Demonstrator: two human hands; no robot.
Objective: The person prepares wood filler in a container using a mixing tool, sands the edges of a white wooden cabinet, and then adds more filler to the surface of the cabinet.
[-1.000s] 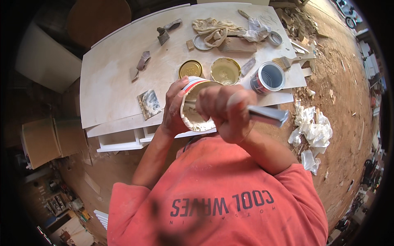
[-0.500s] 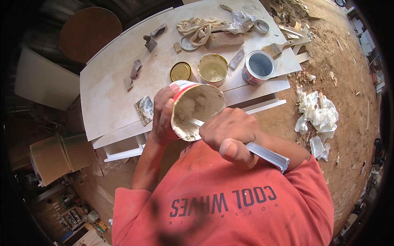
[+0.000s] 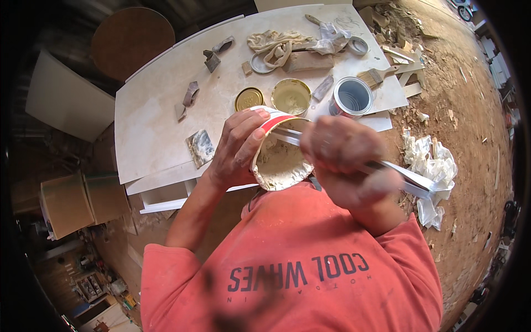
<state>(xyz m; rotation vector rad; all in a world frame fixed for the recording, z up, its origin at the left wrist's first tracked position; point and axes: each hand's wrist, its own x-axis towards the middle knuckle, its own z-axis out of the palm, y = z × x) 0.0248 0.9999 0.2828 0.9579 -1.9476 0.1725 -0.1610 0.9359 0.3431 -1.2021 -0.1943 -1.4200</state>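
Observation:
My left hand [image 3: 237, 148] is wrapped round the side of a red-and-white tub [image 3: 283, 161], which is tilted so its mouth faces me. Pale paste coats its inner wall and rim. In my right hand [image 3: 351, 163], blurred by motion, is a long grooved metal strip [image 3: 412, 181]. One end of the strip reaches into the tub's mouth near the upper rim; the other sticks out to the right past my fist. Just beyond the tub, on the white board table, stand an open can with pale contents [image 3: 291, 97], a gold-lidded can [image 3: 249, 99] and an open grey-lined can [image 3: 353, 98].
On the table [image 3: 149, 122] lie a paint-smeared square [image 3: 201, 148], curled sandpaper [image 3: 191, 93], a cloth [image 3: 274, 44], a wrapped block [image 3: 308, 61] and a paintbrush [image 3: 373, 76]. Crumpled white plastic [image 3: 428, 160] and wood scraps cover the dirt floor at right. Brown panels [image 3: 66, 205] stand at left.
My right hand has moved right and up, drawing the metal strip partly out of the tub and up against its upper rim. The tub has shifted slightly right in my left hand.

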